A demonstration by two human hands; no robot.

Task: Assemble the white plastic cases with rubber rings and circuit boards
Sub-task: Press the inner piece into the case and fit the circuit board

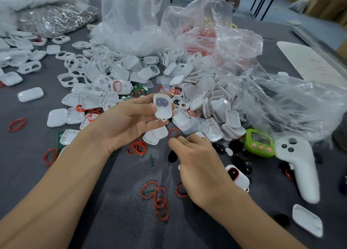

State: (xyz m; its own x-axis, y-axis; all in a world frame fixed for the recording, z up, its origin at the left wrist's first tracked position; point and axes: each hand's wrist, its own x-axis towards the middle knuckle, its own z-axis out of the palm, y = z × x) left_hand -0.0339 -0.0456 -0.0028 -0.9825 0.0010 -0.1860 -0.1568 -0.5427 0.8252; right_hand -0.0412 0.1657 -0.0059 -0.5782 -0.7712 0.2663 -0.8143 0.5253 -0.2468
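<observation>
Your right hand (199,154) low over bench (122,220), fingers curled by red ring (173,132), grip unclear tbh. Left hand (129,121) pinches white case (163,107) above pile (216,106). Seat ring flat, no twists.

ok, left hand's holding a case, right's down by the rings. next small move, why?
Probably the right hand pinches the red ring just past its fingertips and brings it up to the white case in the left hand. That case shows a dark insert but no red ring, and this ring lies nearest.
</observation>
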